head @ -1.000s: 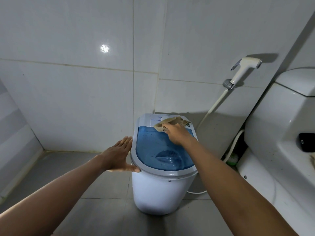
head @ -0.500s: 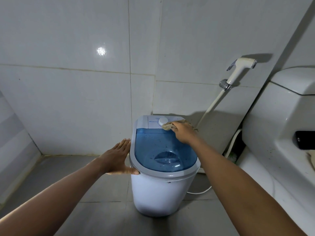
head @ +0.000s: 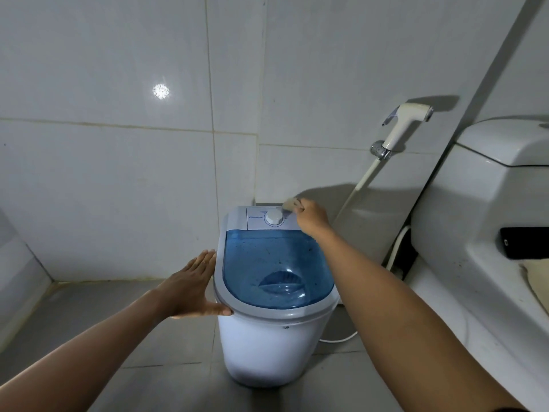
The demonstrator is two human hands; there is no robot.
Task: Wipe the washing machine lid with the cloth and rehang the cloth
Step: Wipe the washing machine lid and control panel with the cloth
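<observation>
A small white washing machine stands on the floor against the tiled wall. Its translucent blue lid sits in a grey rim, with a white control panel and round knob behind it. My right hand grips a bunched beige cloth at the back right corner of the panel, just right of the knob. Most of the cloth is hidden by my fingers and blurred. My left hand lies flat with straight fingers against the left side of the grey rim, thumb under its front edge.
A white toilet tank and its bowl fill the right side, close to my right arm. A bidet sprayer hangs on the wall above the machine, its hose running down behind it. A white cord lies on the grey floor.
My right hand has carried the cloth from the lid's back edge up and right, past the knob to the panel's back right corner. The cloth is more bunched. My left hand stays on the rim.
</observation>
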